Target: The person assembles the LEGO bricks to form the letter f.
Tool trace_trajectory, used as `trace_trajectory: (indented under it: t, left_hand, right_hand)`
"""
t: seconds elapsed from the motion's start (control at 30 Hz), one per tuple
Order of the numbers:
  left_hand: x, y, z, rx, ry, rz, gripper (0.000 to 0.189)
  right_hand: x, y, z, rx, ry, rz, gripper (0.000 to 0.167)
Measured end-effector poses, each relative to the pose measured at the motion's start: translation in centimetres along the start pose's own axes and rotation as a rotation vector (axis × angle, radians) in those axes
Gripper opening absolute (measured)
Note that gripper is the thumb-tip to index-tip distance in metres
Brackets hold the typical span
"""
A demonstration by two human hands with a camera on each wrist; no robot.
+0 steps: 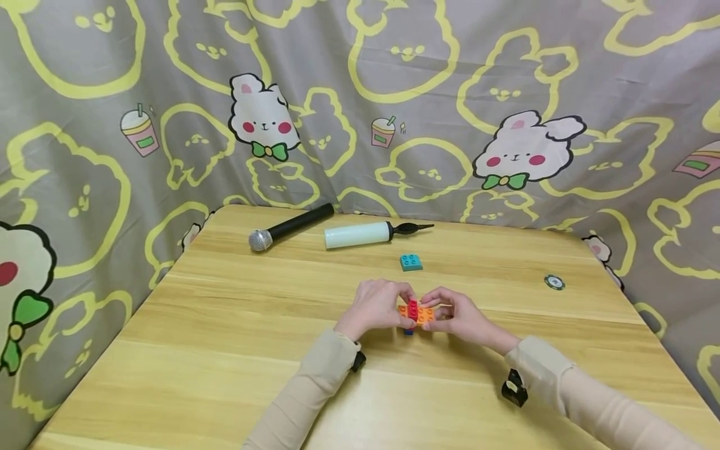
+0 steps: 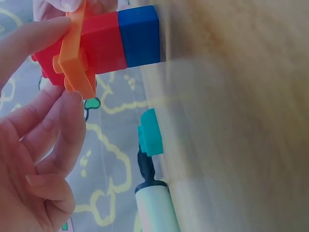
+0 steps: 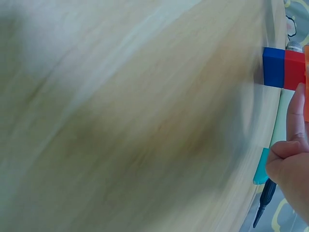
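Observation:
Both hands hold a small stack of toy building bricks over the table, near its middle. In the left wrist view the stack runs from a blue brick (image 2: 140, 36) at the table side, through a red brick (image 2: 103, 43), to a flat orange brick (image 2: 72, 48) set crosswise. Another red brick (image 1: 413, 309) sits on top of the orange one. My left hand (image 1: 379, 303) pinches the left end of the orange brick between thumb and fingers. At its right end, my right hand (image 1: 464, 317) grips the orange brick with thumb and fingertips.
Just beyond the hands lies a teal four-stud brick (image 1: 411, 262). Farther back are a pale hand pump (image 1: 358, 235) with a black nozzle and a black microphone (image 1: 298, 224). A round chip (image 1: 554, 282) lies at right. Patterned curtain (image 1: 337, 94) hangs behind the wooden table (image 1: 197, 350).

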State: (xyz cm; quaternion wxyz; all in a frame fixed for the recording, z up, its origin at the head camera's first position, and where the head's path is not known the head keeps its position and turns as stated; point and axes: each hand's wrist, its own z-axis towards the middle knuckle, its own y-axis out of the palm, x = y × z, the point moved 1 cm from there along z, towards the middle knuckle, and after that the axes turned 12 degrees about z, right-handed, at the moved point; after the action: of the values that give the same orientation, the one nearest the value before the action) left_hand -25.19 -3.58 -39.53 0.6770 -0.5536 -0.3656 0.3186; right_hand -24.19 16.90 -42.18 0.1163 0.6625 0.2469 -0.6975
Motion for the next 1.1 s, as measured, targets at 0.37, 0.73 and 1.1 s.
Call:
trace_trajectory:
  t: [0.37, 0.73, 1.1]
  left_hand:
    - [-0.06, 0.13, -0.05, -0.016, -0.011, -0.022, 0.036]
    - [-0.15, -0.16, -0.21, -0.044, -0.015, 0.006, 0.038]
    - [-0.85, -0.28, -0.12, -0.041, -0.025, 0.024, 0.035]
  right_hand:
    - [0.09, 0.11, 0.13, -0.001, 0.004, 0.002, 0.046]
    - [0.03, 0.31, 0.13, 0.016, 0.020, 0.006, 0.046]
    - [0.07, 0.43, 0.99, 0.053, 0.031, -0.044, 0.044]
